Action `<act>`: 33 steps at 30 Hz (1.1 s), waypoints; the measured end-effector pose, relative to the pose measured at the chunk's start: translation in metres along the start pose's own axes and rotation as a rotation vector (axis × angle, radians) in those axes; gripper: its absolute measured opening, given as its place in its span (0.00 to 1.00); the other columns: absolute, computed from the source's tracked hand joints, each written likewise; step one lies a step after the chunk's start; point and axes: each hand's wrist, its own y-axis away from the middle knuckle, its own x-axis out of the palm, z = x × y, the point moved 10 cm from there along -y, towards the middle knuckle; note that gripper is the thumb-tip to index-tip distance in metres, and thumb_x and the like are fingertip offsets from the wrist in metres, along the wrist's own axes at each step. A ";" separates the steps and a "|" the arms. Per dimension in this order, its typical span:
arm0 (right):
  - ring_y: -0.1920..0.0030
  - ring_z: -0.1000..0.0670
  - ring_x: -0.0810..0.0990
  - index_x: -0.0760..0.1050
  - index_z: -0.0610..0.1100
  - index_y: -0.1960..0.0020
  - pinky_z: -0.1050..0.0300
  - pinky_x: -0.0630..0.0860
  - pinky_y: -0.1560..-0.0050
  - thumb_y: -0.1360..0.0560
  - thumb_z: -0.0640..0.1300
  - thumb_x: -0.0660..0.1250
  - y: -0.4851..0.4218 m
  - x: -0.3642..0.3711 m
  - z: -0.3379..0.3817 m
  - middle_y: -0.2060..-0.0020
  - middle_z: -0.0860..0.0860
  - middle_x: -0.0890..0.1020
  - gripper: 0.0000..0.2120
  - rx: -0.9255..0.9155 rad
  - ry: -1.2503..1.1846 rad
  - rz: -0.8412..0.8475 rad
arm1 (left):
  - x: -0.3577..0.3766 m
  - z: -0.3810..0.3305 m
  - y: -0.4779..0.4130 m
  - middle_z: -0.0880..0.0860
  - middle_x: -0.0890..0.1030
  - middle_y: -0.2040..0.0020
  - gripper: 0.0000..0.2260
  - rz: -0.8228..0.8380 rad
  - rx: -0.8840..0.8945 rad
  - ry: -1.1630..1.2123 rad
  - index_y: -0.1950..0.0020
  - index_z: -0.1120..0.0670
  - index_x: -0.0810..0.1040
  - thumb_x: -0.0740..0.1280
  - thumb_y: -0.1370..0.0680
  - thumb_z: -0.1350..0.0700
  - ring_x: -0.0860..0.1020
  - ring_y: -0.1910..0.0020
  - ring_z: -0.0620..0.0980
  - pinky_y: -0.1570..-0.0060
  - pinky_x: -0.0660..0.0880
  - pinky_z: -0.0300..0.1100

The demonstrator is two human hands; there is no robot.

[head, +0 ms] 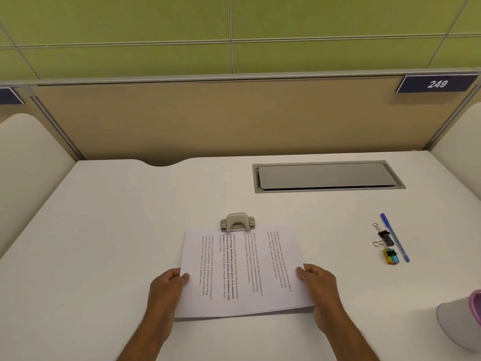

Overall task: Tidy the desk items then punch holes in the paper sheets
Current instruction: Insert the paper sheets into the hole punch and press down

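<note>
At desk centre, sheets (244, 272) are pinched at 9 and 3 o'clock edges by left hand (166, 285) and right hand (318, 285), apparently to square the 12 o'clock edge into punch (237, 222); pen (394, 237), clips (384, 239) parked at 3 o'clock.

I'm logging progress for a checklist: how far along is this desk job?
Tidying looks done: the pen and binder clips lie together at the right. In hand: the left hand and right hand grip the paper sheets, their far edge at the hole punch. Left: pressing the punch; no holes show yet.
</note>
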 end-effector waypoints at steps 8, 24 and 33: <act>0.61 0.45 0.81 0.84 0.39 0.59 0.54 0.77 0.57 0.23 0.36 0.67 -0.006 0.002 0.003 0.60 0.44 0.87 0.09 -0.007 0.005 0.013 | 0.000 -0.001 -0.001 0.55 0.87 0.52 0.06 -0.006 -0.006 0.004 0.49 0.56 0.83 0.66 0.20 0.62 0.84 0.50 0.59 0.41 0.80 0.59; 0.63 0.47 0.82 0.83 0.43 0.59 0.57 0.75 0.62 0.23 0.37 0.66 -0.002 0.003 0.013 0.63 0.49 0.87 0.10 -0.083 0.115 -0.046 | 0.000 -0.004 -0.002 0.56 0.87 0.52 0.07 -0.024 0.017 0.009 0.51 0.56 0.84 0.66 0.21 0.63 0.84 0.50 0.60 0.41 0.79 0.58; 0.56 0.54 0.81 0.80 0.45 0.47 0.56 0.73 0.57 0.21 0.43 0.67 0.000 -0.003 0.025 0.58 0.55 0.83 0.05 -0.203 0.265 -0.173 | 0.000 -0.004 -0.005 0.56 0.87 0.51 0.06 -0.024 0.040 -0.005 0.49 0.57 0.83 0.66 0.20 0.62 0.84 0.49 0.60 0.40 0.79 0.59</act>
